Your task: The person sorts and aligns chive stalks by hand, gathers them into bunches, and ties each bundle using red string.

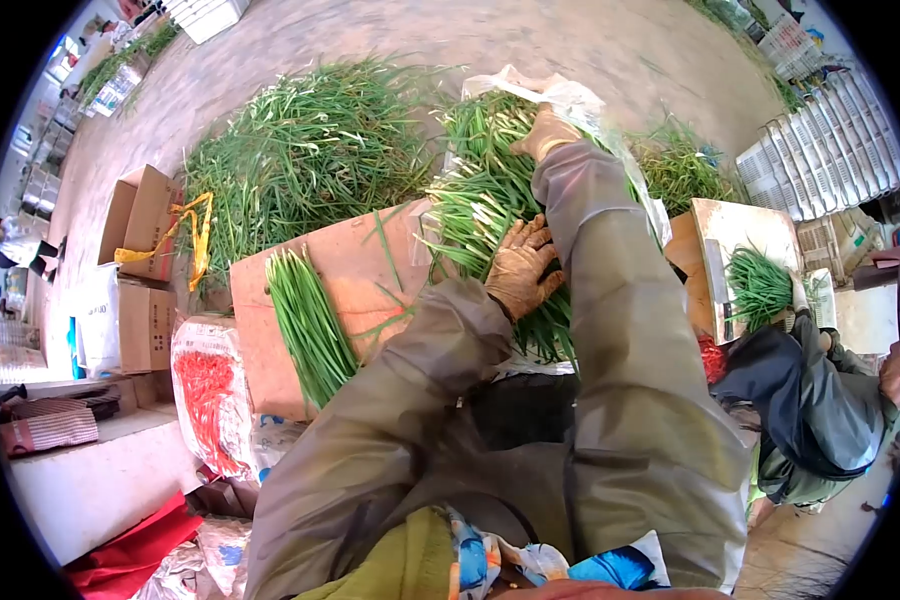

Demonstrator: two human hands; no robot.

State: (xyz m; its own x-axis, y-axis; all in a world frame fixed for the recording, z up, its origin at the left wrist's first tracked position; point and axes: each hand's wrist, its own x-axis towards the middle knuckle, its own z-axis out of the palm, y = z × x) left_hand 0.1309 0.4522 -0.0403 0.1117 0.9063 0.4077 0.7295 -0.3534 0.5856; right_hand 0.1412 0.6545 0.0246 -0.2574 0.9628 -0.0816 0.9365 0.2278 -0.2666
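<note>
My left hand (523,268), in a tan glove, lies on the pile of green stalks (475,215) with its fingers spread. Farther up, my right hand (548,132) reaches to the top of the same pile, beside the clear plastic sheet (570,98) under and around it; its fingers are partly hidden, and what they hold cannot be made out. Left of the pile, a neat bundle of green stalks (308,325) rests on the brown board (255,365).
Loose greens (310,150) are heaped beyond the board. Cardboard boxes (145,325) and a bag of red ties (208,400) stand at left. At right, a co-worker (810,400) touches greens (760,285) on another board (715,235); white crates (820,155) stand behind.
</note>
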